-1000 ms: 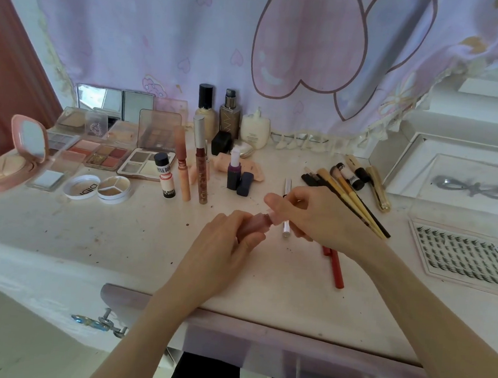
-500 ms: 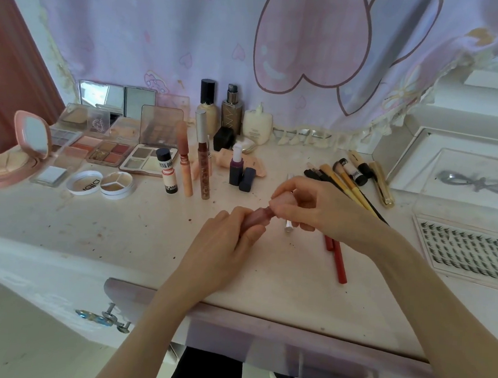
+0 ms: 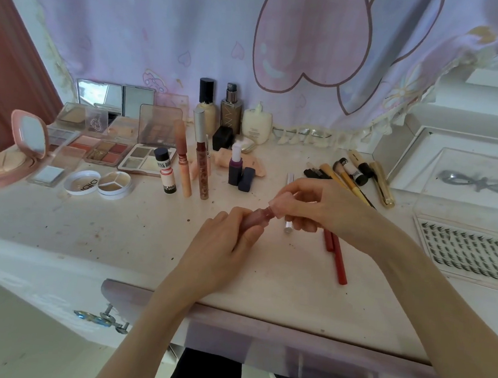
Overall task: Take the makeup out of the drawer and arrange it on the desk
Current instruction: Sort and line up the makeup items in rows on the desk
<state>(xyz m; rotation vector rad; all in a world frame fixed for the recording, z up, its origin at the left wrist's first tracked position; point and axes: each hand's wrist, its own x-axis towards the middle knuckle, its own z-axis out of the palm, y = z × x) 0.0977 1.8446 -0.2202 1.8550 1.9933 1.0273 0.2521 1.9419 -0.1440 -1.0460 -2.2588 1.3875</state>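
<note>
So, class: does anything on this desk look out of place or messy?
Yes. The desk top is speckled with dark and reddish flecks. Two red pencils lie loose near the front, away from the brush group. A peach tube lies flat among upright lip products.

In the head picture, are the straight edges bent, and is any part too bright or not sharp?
Head view: wide-angle bending curves the desk edge and leans the bottles inward; daylight through the curtain is strong at the top right, nearly washing out the white wall; the hands, left and right, look slightly soft, the lash tray fairly sharp.
</note>
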